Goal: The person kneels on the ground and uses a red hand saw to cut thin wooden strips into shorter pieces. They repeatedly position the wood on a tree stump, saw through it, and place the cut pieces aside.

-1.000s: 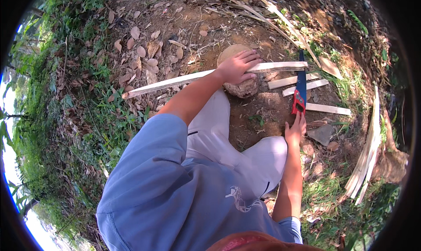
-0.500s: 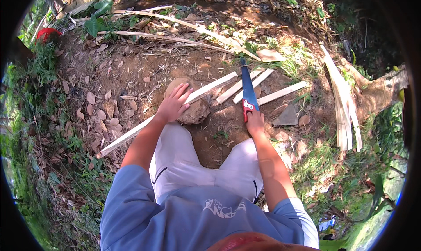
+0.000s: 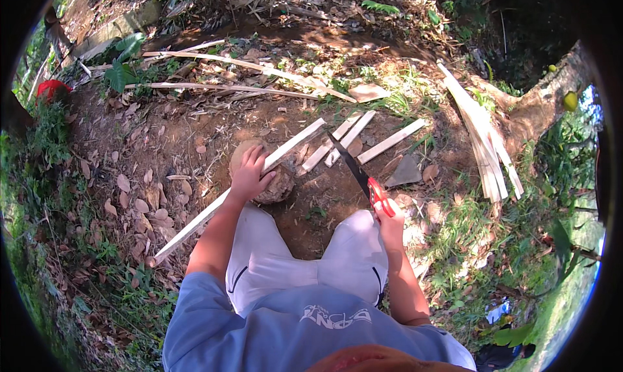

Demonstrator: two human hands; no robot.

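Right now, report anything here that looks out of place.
A bright red item at the far left, too unclear to identify, looks odd among the green plants. Otherwise nothing stands out: the left hand on the wooden strip, the right hand holding the saw.

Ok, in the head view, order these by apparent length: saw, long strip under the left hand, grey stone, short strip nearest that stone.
Largest to smallest:
1. Long strip
2. Saw, in the right hand, possibly nearer the camera
3. Short strip
4. Grey stone
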